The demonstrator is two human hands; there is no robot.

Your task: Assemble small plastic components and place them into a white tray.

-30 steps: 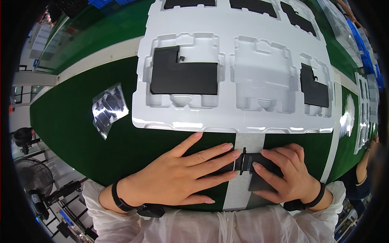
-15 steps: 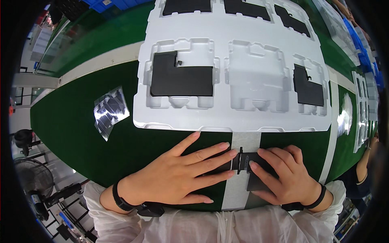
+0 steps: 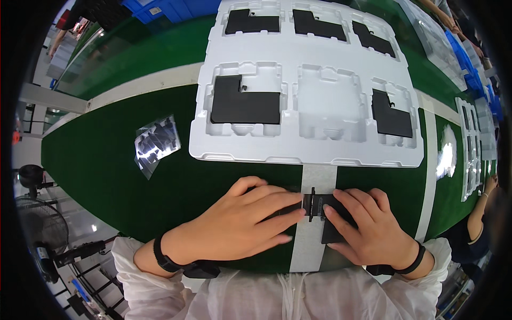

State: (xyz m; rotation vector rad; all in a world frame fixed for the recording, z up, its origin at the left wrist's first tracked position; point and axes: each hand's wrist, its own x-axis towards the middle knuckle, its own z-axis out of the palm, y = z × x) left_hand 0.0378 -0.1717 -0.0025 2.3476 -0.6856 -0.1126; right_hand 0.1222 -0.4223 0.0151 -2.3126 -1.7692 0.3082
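Observation:
A flat black piece [image 3: 332, 232], like an L-shaped battery pack, lies across the pale strip in front of me. My right hand [image 3: 368, 224] holds it at its right part, fingertips on its upper edge and surface, thumb side lower down. A thin upright black bar [image 3: 312, 204] crosses its narrow left section. My left hand [image 3: 240, 218] lies palm down left of that bar, fingers stretched out and fingertips resting on a dark section. Its fingers hide most of that section. Beyond my hands stands a white moulded tray [image 3: 250, 154] with several similar black L-shaped packs [image 3: 250, 108] in its pockets.
Left of the tray, a shiny clear plastic bag [image 3: 157, 144] with dark pieces lies on the green mat [image 3: 106, 181]. Another clear bag [image 3: 447, 154] and a white tray [image 3: 470, 149] are at the right. A blue bin [image 3: 170, 9] stands at the far left.
My left hand's fingers have drawn closer together and bent slightly, staying by the bar. My right hand keeps its hold. The whole view has shifted, showing more of the tray's far row.

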